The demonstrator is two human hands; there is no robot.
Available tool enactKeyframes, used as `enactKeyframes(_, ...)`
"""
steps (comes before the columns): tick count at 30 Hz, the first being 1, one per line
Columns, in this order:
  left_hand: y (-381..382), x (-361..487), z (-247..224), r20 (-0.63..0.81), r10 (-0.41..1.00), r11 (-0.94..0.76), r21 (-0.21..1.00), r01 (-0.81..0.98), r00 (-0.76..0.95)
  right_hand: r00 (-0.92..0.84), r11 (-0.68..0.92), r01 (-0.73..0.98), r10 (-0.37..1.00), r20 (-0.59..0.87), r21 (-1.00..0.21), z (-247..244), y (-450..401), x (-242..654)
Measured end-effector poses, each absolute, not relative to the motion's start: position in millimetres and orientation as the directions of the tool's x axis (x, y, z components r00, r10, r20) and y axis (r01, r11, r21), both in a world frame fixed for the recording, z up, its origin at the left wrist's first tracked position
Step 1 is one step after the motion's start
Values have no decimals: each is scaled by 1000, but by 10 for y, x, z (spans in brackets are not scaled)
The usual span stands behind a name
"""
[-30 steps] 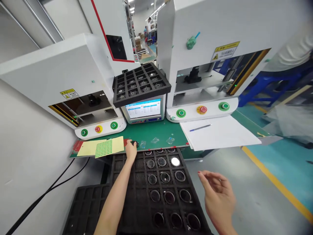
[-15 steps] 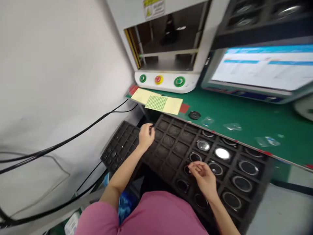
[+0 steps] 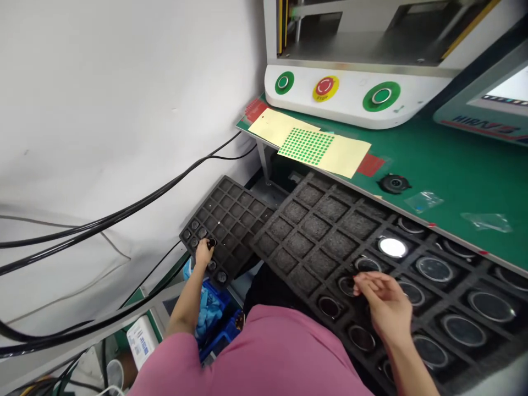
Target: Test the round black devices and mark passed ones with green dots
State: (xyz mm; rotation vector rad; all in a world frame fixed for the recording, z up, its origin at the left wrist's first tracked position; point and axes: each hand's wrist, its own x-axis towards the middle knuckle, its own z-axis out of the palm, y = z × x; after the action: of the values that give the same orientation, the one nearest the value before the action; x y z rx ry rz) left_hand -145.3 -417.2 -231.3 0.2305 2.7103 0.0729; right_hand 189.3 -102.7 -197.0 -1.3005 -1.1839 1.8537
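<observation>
Pinching a dark disc (image 3: pixel 212 242), the left hand (image 3: pixel 203 254) sits below "STOP" lettering (image 3: pixel 322 98).

The left tray (image 3: pixel 236 226) neighbours the right tray (image 3: pixel 304 213); the far bench (image 3: pixel 449 159) carries a sheet (image 3: pixel 309 146) left of a disc (image 3: pixel 393 184).

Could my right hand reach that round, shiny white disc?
Probably yes: the round, shiny white disc lies uncovered in the large black foam tray, close to your right hand, with nothing visibly blocking it.
</observation>
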Motion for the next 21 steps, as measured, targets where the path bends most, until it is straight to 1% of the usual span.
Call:
enactKeyframes(3,-4136,-1497,-2407,-405,149,989,62,136,-902,-357,-423,50,839,-411,-905,-1975,-1031,1885)
enactKeyframes(6,-4106,-1542,-2437,-404,93,996,31,87,-910,-363,-413,61,839,-406,-909,-1979,-1030,1885)
enactKeyframes(9,-4080,-1553,-2420,-396,61,998,30,53,-916,-370,-408,59,839,-399,-911,-1977,-1034,1885)
enactKeyframes(15,-4016,-1530,-2311,-389,61,992,128,12,-919,-392,-411,29,834,-389,-911,-1958,-1033,1881)
enactKeyframes(21,-3869,-1504,-2136,-425,6,953,277,-124,-905,-404,-409,-7,836,-371,-913,-1936,-1022,1862)
